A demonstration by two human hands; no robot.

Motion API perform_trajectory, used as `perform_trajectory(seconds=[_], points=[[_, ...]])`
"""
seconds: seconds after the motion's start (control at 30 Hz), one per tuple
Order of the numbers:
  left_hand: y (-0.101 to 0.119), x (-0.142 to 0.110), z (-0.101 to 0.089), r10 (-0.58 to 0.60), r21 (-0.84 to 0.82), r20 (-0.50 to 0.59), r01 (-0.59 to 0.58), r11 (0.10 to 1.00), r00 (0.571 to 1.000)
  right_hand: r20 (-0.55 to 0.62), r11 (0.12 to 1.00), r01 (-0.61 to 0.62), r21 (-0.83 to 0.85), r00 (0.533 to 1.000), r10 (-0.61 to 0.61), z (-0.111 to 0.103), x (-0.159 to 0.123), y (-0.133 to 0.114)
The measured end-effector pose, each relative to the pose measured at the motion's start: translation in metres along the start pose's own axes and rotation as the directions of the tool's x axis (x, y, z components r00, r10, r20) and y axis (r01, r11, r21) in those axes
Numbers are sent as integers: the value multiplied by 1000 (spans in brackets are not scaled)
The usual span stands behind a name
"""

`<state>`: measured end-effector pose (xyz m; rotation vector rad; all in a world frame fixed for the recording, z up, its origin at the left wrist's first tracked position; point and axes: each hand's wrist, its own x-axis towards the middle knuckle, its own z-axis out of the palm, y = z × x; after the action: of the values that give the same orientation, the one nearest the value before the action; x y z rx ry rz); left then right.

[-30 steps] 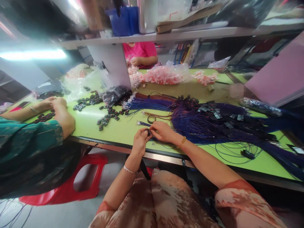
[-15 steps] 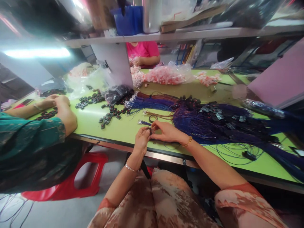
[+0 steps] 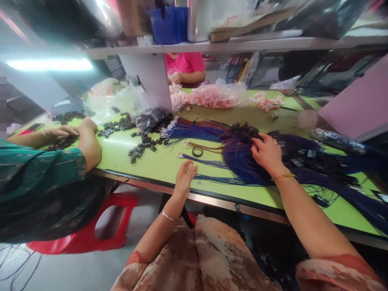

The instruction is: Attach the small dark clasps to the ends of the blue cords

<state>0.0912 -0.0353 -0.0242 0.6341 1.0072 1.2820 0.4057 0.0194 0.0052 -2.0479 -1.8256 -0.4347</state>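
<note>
My left hand (image 3: 185, 178) is raised over the front edge of the green table, its fingers stretched up and slightly parted, holding nothing I can see. Close beside its fingertips end several thin blue wires (image 3: 212, 178). On the large bundle of blue wires (image 3: 238, 159), my right hand (image 3: 268, 153) reaches in with bent fingers near black connectors (image 3: 242, 130). What lies between those fingertips is hidden. A dark ring, like a roll of tape (image 3: 197, 152), rests between the hands, next to brown wires (image 3: 206, 146).
Small black parts (image 3: 142, 145) lie scattered to the left. A co-worker's hands (image 3: 87, 129) rest on the table there. Across the table sits a person in pink (image 3: 185, 66), behind a bag of pinkish parts (image 3: 215, 95). A shelf (image 3: 227, 46) hangs above; a red stool (image 3: 121, 230) stands below.
My right hand has left my left hand and moved right onto the wire bundle. The small dark piece held between both hands is out of sight; my left fingers have straightened.
</note>
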Motion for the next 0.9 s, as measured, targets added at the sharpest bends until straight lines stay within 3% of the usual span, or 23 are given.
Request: perform_trajectory(seconds=[0.1, 0.13, 0.2, 0.3, 0.4, 0.43, 0.5, 0.57, 0.6, 0.67, 0.73, 0.9], points=[[9, 2, -13, 187, 129, 30, -189, 973, 982, 74, 995, 69, -75, 995, -64, 4, -4, -5], [16, 5, -23, 285, 216, 29, -284, 934, 958, 95, 994, 82, -78, 993, -75, 2, -3, -5], [38, 15, -50, 491, 477, -21, -423, 770, 871, 118, 994, 93, -62, 989, -86, -8, 0, -4], [79, 35, -104, 693, 858, -49, -324, 398, 720, 7, 996, 88, -20, 996, -88, -32, 0, -6], [108, 54, -152, 762, 991, -49, -64, 118, 646, -214, 980, 160, 122, 968, -132, -57, -12, -31], [113, 58, -163, 748, 998, -50, 6, 61, 661, -239, 949, 230, 214, 955, -178, -64, -19, -46], [118, 65, -178, 685, 997, -45, 75, -14, 727, -133, 819, 383, 428, 923, -362, -70, -34, -79], [117, 66, -182, 652, 995, -46, 96, -41, 757, 55, 690, 454, 565, 813, -580, -66, -47, -111], [116, 65, -182, 649, 995, -45, 95, -42, 760, 139, 669, 458, 585, 756, -639, -61, -53, -124], [113, 62, -180, 654, 997, -32, 74, -37, 756, 284, 708, 441, 552, 699, -656, -47, -59, -143], [111, 57, -177, 653, 999, -7, 34, -28, 757, 384, 767, 404, 498, 691, -613, -34, -62, -150], [104, 47, -172, 624, 991, -28, -61, 120, 781, 402, 759, 362, 541, 681, -612, -18, -59, -145]])
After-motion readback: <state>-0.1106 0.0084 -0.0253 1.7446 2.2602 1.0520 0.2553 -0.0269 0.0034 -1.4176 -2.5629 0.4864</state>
